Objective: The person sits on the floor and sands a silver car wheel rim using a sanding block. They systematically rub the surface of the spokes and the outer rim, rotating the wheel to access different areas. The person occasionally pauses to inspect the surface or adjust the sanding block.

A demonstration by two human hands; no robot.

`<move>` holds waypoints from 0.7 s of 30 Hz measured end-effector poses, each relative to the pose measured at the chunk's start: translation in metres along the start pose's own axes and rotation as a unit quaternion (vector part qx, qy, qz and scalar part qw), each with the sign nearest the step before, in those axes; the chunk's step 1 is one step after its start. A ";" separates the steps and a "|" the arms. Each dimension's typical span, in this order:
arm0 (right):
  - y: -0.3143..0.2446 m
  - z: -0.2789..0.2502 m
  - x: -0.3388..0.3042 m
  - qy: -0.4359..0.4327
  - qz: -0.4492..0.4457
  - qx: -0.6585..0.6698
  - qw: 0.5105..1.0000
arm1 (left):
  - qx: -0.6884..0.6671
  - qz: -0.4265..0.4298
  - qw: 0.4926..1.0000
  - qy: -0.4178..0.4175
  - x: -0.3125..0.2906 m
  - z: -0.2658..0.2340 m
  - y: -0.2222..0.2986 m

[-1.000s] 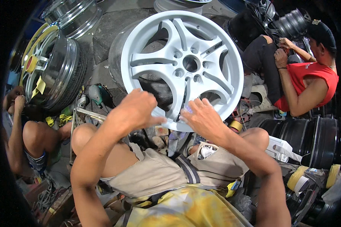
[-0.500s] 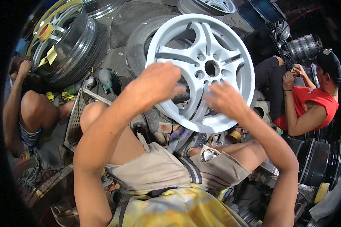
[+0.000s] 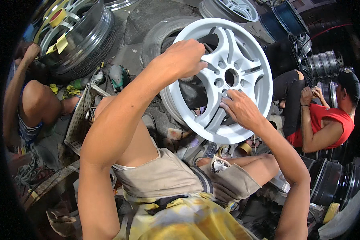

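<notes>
A light grey, primer-coloured wheel rim [image 3: 262,82] with split spokes leans in front of me, its face turned up toward me. Against its upper-left spoke, my left hand [image 3: 186,58] is closed with the fingers curled; whatever they may hold is hidden. My right hand [image 3: 243,109] rests lower on the rim, just below the centre hole, fingers bent and pressed together on the lower spoke by the bolt holes. Anything under those fingertips cannot be made out. Behind the rim lies a worn black tyre [image 3: 150,44].
At the upper left is a larger wheel with a tyre [image 3: 90,52], a tape roll [image 3: 58,18] on it. A green power tool [image 3: 118,76] lies near a plastic crate [image 3: 78,128]. A person in red [image 3: 324,124] sits at right, another person [image 3: 40,104] at left. More rims [image 3: 326,180] surround me.
My left hand has moved up and right onto the upper-left spoke. My right hand, blurred before, now sits sharp against the lower spoke. The view has shifted slightly.
</notes>
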State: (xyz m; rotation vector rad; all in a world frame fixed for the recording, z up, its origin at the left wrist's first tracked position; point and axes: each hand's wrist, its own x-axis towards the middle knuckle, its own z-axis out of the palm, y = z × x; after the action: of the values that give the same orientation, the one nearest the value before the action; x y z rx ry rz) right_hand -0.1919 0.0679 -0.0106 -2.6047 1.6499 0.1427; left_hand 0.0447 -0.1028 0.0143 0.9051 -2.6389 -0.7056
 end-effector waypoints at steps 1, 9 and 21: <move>0.001 -0.002 0.000 -0.008 -0.010 -0.010 1.000 | 0.001 -0.008 1.000 -0.022 0.002 -0.003 0.001; -0.017 0.002 -0.011 -0.025 -0.001 0.034 0.999 | 0.015 0.017 1.000 -0.014 0.011 0.010 -0.002; -0.067 -0.007 -0.019 -0.071 -0.130 0.078 0.986 | 0.043 0.013 0.999 -0.004 0.022 0.031 -0.008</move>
State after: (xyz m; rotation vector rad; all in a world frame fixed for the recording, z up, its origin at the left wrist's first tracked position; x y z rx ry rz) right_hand -0.1393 0.1126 -0.0014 -2.5922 1.2123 0.1743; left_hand 0.0195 -0.1112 -0.0138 0.8895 -2.7019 -0.5955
